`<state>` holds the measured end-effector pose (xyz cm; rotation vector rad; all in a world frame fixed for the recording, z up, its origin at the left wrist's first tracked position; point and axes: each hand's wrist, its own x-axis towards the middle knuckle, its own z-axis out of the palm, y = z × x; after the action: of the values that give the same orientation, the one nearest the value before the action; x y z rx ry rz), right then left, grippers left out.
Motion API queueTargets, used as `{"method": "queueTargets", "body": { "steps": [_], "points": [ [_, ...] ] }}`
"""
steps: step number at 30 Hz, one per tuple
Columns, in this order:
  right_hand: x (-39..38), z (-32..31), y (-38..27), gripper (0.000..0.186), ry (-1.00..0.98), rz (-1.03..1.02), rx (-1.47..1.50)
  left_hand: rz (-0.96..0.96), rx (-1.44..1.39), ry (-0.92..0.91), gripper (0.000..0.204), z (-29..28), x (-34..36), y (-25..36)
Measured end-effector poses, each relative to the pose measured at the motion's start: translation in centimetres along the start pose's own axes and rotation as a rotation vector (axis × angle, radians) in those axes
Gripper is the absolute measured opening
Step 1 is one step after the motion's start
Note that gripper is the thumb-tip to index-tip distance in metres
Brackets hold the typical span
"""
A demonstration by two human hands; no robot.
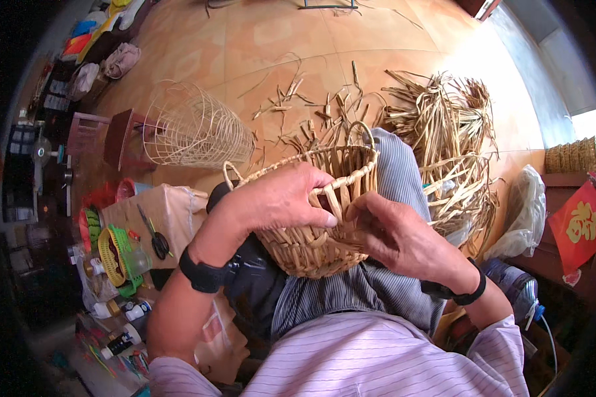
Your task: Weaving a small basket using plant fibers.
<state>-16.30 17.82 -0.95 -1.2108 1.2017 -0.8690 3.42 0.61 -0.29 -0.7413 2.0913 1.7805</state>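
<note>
across the tiled floor (271,30) in the head view, straw scraps (291,96) lie scattered ahead of you, with dried straw bundles (444,109) beyond your right knee and an openwork basket (195,129) lying tipped to the left. black scissors (158,243) rest on a cloth-covered surface (126,210) at your left; a clear plastic bag (524,208) stands at your right. the woven basket (303,255) sits in your lap, between your hands. your left hand (288,192) reaches over its rim, clamped on the wall, thumb outside. your right hand (397,235) curls its fingers against the outer right side; you cannot tell whether they pinch a strand.
</note>
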Motion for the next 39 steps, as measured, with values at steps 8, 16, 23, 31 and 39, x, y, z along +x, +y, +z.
{"method": "queueTargets", "body": {
  "steps": [8,16,23,31,39],
  "points": [
    [0.6,1.1,0.8,0.020,0.063,-0.299,-0.697,-0.002,0.030,-0.005,0.028,-0.3,0.0,0.3],
    [0.0,1.0,1.9,0.015,0.065,-0.280,-0.556,-0.024,-0.038,-0.008,0.026,-0.1,-0.3,0.0],
    [-0.7,1.0,2.9,0.016,0.042,-0.309,-0.567,-0.069,-0.053,-0.024,0.026,-0.4,-0.8,0.5],
    [-0.8,1.1,2.9,0.020,0.049,-0.372,-0.609,-0.100,-0.092,-0.042,0.026,-0.5,-0.6,0.3],
    [-0.7,0.8,3.5,0.019,0.064,-0.392,-0.588,-0.054,-0.094,-0.050,0.030,-0.6,-0.5,-0.2]
  ]
}}
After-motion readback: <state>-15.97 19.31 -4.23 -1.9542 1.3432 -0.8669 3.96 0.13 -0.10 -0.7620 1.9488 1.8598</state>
